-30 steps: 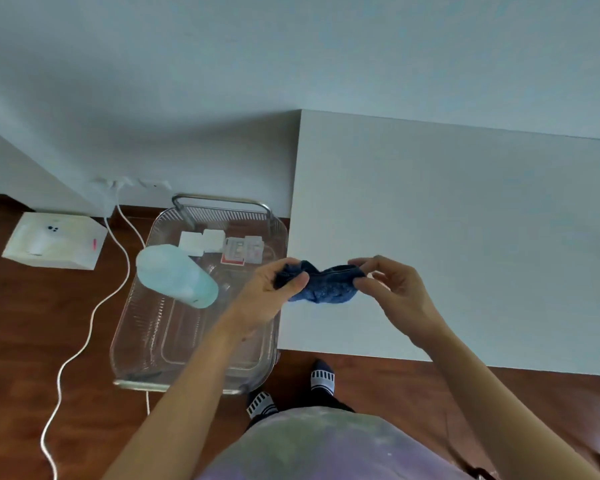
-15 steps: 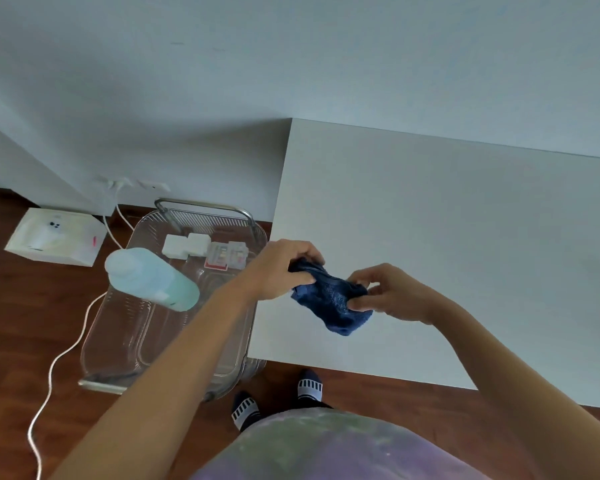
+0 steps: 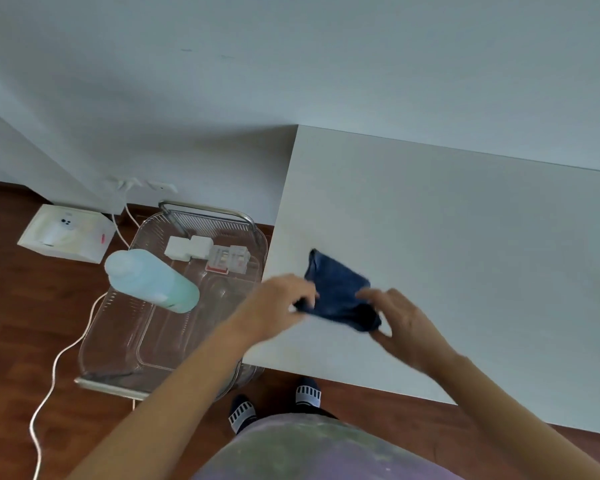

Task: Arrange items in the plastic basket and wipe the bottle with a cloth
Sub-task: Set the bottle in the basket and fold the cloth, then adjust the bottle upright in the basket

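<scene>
At the far left, on the wooden floor, lies a white box (image 3: pixel 66 233), and a white cable (image 3: pixel 54 368) runs down beside it; we leave both alone. Next comes the plastic basket (image 3: pixel 118 344), clear and ribbed, standing on a low stand beside the table. We think it is light and a little flexible, so it is better to take it by the metal handle (image 3: pixel 205 211) at the far end than by its thin wall. Inside it, at the far end, sit two small white blocks (image 3: pixel 189 247) and some small packets (image 3: pixel 229 259), which look light and easy to pinch.

The bottle (image 3: pixel 151 280) stands in the left part of the basket, pale green with a white cap. It looks quite full, so probably heavy, and its smooth side may slip; we would grasp it around the middle of the body.

Further right, our left hand (image 3: pixel 278 306) pinches the left edge of the dark blue cloth (image 3: pixel 340 292) with closed fingers, and our right hand (image 3: pixel 399 318) holds its right lower corner the same way. The cloth hangs over the near left part of the white table (image 3: pixel 465 254). It is soft and limp, so we should bunch it in one palm before wiping.
</scene>
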Motion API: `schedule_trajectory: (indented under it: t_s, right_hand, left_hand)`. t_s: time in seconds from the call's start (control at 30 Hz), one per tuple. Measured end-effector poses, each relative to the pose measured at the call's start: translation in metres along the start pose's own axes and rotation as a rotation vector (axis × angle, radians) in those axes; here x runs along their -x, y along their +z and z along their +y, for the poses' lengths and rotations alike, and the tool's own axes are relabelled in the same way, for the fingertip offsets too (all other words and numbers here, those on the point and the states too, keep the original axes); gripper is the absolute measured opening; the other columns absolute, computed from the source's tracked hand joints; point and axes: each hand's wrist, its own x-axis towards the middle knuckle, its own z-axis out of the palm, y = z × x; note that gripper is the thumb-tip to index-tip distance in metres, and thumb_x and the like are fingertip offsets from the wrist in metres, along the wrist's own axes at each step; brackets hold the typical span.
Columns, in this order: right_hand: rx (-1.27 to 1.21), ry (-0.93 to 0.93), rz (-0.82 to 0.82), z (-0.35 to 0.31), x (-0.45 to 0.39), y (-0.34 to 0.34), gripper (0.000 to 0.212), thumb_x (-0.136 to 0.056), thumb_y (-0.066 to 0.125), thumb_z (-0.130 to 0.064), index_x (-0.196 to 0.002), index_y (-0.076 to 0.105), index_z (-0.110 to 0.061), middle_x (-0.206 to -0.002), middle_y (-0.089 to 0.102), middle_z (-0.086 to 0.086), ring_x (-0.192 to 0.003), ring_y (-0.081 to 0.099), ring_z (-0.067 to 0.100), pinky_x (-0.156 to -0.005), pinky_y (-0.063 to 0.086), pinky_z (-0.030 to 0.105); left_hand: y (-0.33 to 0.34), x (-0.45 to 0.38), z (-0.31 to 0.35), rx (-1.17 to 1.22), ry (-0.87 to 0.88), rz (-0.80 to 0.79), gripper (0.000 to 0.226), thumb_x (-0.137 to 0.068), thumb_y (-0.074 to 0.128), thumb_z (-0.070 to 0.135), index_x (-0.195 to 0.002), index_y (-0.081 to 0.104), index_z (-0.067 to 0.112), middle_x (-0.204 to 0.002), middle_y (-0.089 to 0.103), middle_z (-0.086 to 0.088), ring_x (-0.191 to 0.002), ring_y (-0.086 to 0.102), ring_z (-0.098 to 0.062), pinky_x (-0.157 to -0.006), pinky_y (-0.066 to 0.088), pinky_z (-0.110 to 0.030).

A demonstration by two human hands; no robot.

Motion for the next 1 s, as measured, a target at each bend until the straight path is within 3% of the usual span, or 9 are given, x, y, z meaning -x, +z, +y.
schedule_trajectory:
  t_s: [0.1,0.2,0.3,0.47,0.6,0.73,0.83,0.93,1.0]
  right_hand:
    - [0.041,0.092,-0.429,0.011,0.018,0.023,0.06,-0.078,0.065,-0.059,-0.128,0.052,-0.03,-0.116,0.058,-0.009,-0.108,0.045,0.014,-0.097,0.038,0.027]
    - [0.019,0.137,-0.267,0.012,0.015,0.045,0.049,-0.089,0.055,-0.053,-0.129,0.055,-0.025,-0.13,0.054,-0.003,-0.123,0.045,0.018,-0.104,0.036,0.031]
    - [0.161,0.197,-0.279,0.005,0.004,0.067,0.066,-0.093,0.053,-0.046,-0.149,0.03,-0.021,-0.158,0.025,0.005,-0.146,0.019,0.027,-0.116,0.021,0.04]
    - [0.345,0.249,-0.453,0.017,0.005,0.082,0.092,-0.087,0.052,-0.059,-0.152,-0.005,-0.029,-0.162,-0.013,0.003,-0.148,-0.017,0.027,-0.117,-0.003,0.053]
    - [0.24,0.219,-0.377,-0.001,-0.018,0.079,0.083,-0.086,0.056,-0.057,-0.152,0.015,-0.029,-0.162,0.003,0.006,-0.148,-0.013,0.028,-0.117,-0.007,0.051]
    - [-0.009,0.149,-0.24,-0.049,-0.071,0.078,0.06,-0.091,0.058,-0.04,-0.144,0.034,-0.026,-0.156,0.023,0.006,-0.148,0.007,0.027,-0.119,0.009,0.049]
    - [-0.184,0.122,-0.201,-0.093,-0.118,0.089,0.053,-0.091,0.063,-0.029,-0.139,0.043,-0.02,-0.147,0.039,0.009,-0.138,0.033,0.027,-0.114,0.029,0.045]
    - [-0.292,0.097,-0.245,-0.134,-0.162,0.107,0.056,-0.086,0.068,-0.022,-0.137,0.045,-0.018,-0.14,0.046,0.009,-0.128,0.045,0.026,-0.106,0.035,0.035]
    - [-0.292,0.087,-0.327,-0.157,-0.187,0.124,0.063,-0.082,0.072,-0.022,-0.138,0.043,-0.016,-0.141,0.048,0.011,-0.129,0.044,0.028,-0.107,0.034,0.038]
  left_hand:
    - [0.038,0.023,-0.019,-0.085,-0.122,-0.309,0.028,-0.07,0.081,0.039,-0.086,0.062,0.025,-0.114,0.066,0.005,-0.11,0.056,-0.01,-0.096,0.047,-0.03]
    - [0.06,0.024,-0.028,-0.085,-0.162,-0.19,0.038,-0.085,0.068,0.044,-0.118,0.059,0.027,-0.149,0.046,0.002,-0.138,0.039,-0.017,-0.114,0.031,-0.036]
    - [0.077,0.017,-0.029,-0.289,-0.229,-0.243,0.067,-0.098,0.051,0.039,-0.155,0.018,0.027,-0.167,0.006,0.004,-0.154,0.004,-0.021,-0.122,0.009,-0.049]
    - [0.087,0.03,-0.035,-0.455,-0.379,-0.319,0.08,-0.101,0.043,0.044,-0.156,-0.011,0.025,-0.164,-0.02,0.004,-0.151,-0.019,-0.027,-0.118,-0.008,-0.061]
    - [0.071,0.055,-0.036,-0.165,-0.46,-0.036,0.075,-0.098,0.049,0.04,-0.158,0.007,0.023,-0.167,0.0,0.003,-0.154,-0.006,-0.018,-0.121,-0.004,-0.051]
    - [0.027,0.095,-0.039,0.102,-0.497,0.704,0.047,-0.095,0.061,0.024,-0.139,0.05,0.014,-0.14,0.054,-0.004,-0.128,0.041,-0.002,-0.109,0.024,-0.004]
    - [-0.021,0.123,-0.063,0.049,-0.534,1.104,0.04,-0.092,0.065,0.014,-0.13,0.052,0.009,-0.127,0.057,-0.008,-0.119,0.051,-0.012,-0.102,0.04,-0.013]
    - [-0.071,0.14,-0.098,0.094,-0.6,1.065,0.059,-0.088,0.066,0.008,-0.141,0.04,0.011,-0.141,0.043,-0.005,-0.133,0.043,-0.02,-0.109,0.044,-0.037]
    - [-0.1,0.145,-0.12,0.106,-0.584,0.849,0.072,-0.086,0.065,0.003,-0.149,0.031,0.013,-0.154,0.033,-0.007,-0.144,0.031,-0.019,-0.118,0.031,-0.028]
